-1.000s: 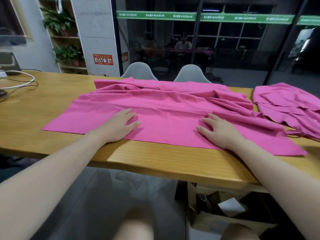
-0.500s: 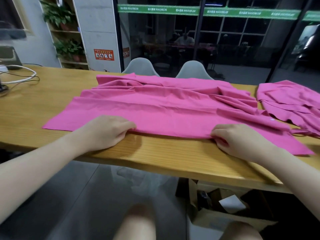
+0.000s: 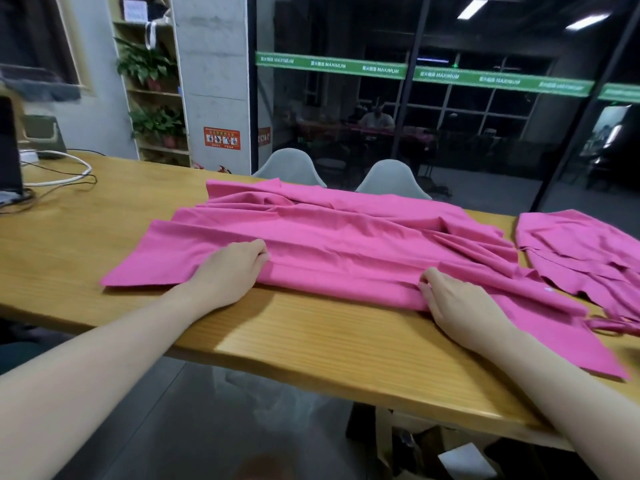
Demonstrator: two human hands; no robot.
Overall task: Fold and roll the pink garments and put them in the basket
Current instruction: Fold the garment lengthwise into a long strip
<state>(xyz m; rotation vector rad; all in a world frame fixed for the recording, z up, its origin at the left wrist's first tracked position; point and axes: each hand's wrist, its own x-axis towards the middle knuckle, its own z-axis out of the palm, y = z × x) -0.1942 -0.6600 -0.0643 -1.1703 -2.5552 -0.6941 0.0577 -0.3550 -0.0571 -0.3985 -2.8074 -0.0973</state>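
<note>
A large pink garment (image 3: 332, 233) lies spread across the wooden table (image 3: 311, 341), wrinkled toward the back and right. Its near hem is turned over away from me into a fold between my hands. My left hand (image 3: 230, 271) grips that folded edge on the left with curled fingers. My right hand (image 3: 460, 299) pinches the same edge further right. A second pink garment (image 3: 581, 251) lies crumpled at the table's right end. No basket is in view.
White and black cables (image 3: 59, 176) and a dark device (image 3: 10, 150) sit at the table's far left. Two grey chairs (image 3: 291, 168) stand behind the table. An open cardboard box (image 3: 460, 459) is on the floor under the table.
Both hands went from lying flat on the cloth to grasping its near hem, then carried the hem away from me, folding it over the garment. The camera view tilted upward.
</note>
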